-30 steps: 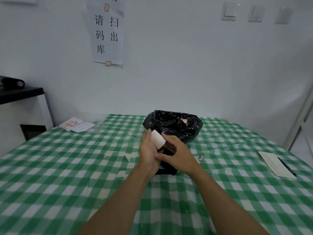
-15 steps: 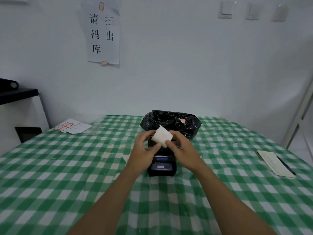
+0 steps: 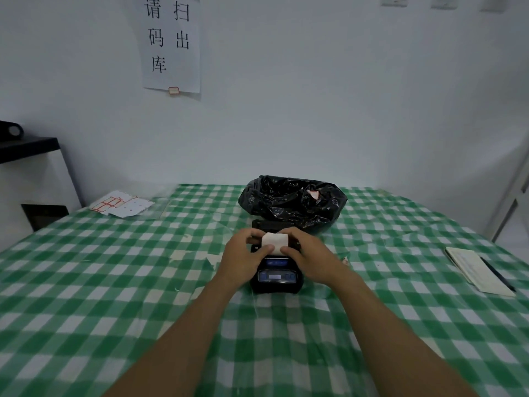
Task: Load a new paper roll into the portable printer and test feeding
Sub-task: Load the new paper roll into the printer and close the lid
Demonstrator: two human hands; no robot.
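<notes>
Left grip (image 3: 246, 255) and right grip (image 3: 312, 259) both pinch the paper roll (image 3: 274, 242), thumbs on its near face, fingers curled over the top from either end. Roll is at the open far end of the printer (image 3: 276, 277), mid-bench; seated in the bay or not, can't tell. Grips cover both roll ends. Around: label sheets (image 3: 120, 203) at the far-left corner, black bag (image 3: 292, 202) just behind the open lid (image 3: 269, 224), notebook (image 3: 472, 269) with pen (image 3: 498, 274) near the right edge. Roll axis runs left-right, parallel to the near edge of the bench (image 3: 86, 296). Printer long axis runs near edge to far edge, display up, lid flipped toward the far edge.
</notes>
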